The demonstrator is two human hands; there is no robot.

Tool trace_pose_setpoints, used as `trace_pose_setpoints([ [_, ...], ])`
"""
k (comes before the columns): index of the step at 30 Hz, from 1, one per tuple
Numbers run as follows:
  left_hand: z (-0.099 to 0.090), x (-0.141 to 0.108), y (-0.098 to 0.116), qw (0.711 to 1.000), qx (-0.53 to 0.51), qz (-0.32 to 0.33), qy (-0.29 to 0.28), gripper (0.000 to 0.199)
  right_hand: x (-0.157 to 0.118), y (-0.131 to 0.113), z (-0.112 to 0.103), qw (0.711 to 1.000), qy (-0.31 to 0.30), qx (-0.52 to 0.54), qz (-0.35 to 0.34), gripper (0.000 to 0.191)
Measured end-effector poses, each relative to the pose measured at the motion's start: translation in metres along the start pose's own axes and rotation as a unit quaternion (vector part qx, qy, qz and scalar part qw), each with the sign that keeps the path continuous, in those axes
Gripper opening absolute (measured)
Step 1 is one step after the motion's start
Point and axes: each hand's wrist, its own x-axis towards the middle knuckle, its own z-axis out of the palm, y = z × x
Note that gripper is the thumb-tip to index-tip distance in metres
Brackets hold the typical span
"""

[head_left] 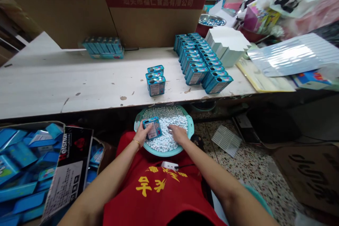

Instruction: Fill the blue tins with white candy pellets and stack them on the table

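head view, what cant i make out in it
Head view: whether the right hand holds something besides white pellets; too small and blurred.
Head view: the fine print on the blue tin; too small, and partly covered by the left hand.
Head view: the floor of the basin; hidden by the pellets.
Head view: the top of the large cardboard box; cut off by the upper edge.

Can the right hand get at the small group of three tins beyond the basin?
Likely yes: the right hand is at the white pellets, and nothing visible blocks its way over the table edge to the three tins.
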Motion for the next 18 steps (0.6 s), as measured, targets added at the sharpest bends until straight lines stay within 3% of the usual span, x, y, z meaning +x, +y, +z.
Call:
trace_pose_setpoints([
  [4,0.001,-0.004,0.006,0.999,-0.007,-0.002,-0.043,0.05,0.009,0.005,0.01,0.994,0.02,0.106,0.005,0.035],
  [8,-0.017,-0.014,0.023,0.993,0.088,0.078,-0.027,0.051,0.002,0.027,0.0,0.97,0.038,0.237,-0.031,0.034],
  [12,-0.025,-0.016,0.033,0.956,0.237,0.172,0.0,0.05,-0.01,0.033,-0.034,0.96,0.055,0.263,-0.076,0.034],
  [18,0.0,-0.01,0.037,0.91,0.348,0.225,-0.025,0.045,-0.031,0.009,-0.105,0.971,0.041,0.197,-0.129,0.032],
])
